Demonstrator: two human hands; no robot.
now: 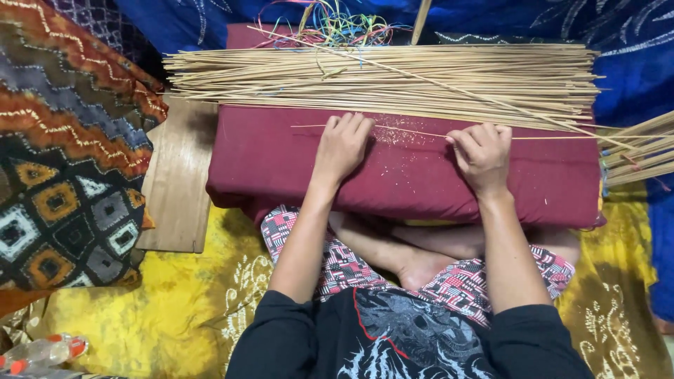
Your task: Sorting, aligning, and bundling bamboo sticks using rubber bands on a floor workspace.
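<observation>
A single thin bamboo stick [414, 131] lies across a dark red cushion [281, 168] resting over my crossed legs. My left hand [342, 146] presses flat on the stick's left part, fingers together. My right hand [483, 153] curls its fingers over the stick further right. Just beyond both hands a thick pile of long bamboo sticks [379, 81] lies sideways along the cushion's far edge. Fine pale dust speckles the cushion between my hands.
A wooden board [175, 182] lies left of the cushion, beside a patterned fabric pillow [67, 140]. More sticks [642, 151] poke in at the right. Coloured strings [337, 28] lie behind the pile. A plastic bottle [42, 351] rests on yellow cloth [175, 316] at lower left.
</observation>
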